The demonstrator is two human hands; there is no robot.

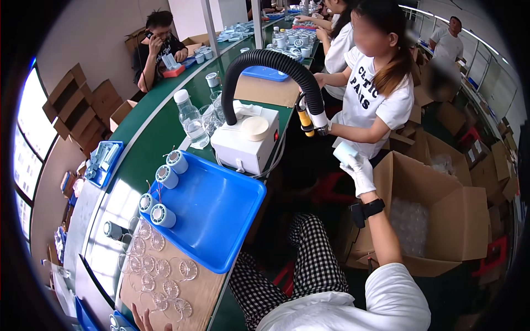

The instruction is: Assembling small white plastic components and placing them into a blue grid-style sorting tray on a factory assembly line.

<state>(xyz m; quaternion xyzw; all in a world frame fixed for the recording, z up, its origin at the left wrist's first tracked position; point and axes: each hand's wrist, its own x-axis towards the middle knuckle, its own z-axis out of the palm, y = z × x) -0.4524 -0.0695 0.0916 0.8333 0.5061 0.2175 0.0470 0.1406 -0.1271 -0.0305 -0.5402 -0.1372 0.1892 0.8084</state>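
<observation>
My right hand [360, 174], in a white glove, is wrapped round a light-blue cylindrical housing [344, 151] and holds it out to the right, near an open cardboard box. My left hand [144, 320] shows only its fingers at the lower edge. They are spread, with nothing seen in them. Just beyond those fingers, several clear plastic rings with spoked faces [148, 265] lie on a brown cardboard sheet [193, 295]. A blue tray [221, 204] holds several light-blue motor-like cylinders [163, 215] along its left side.
A white machine [245, 140] with a black corrugated hose [270, 58] stands past the tray, beside a clear bottle [190, 118]. The open cardboard box [430, 215] holds clear plastic pieces. A co-worker [375, 83] sits close beyond my right hand; others work along the green table.
</observation>
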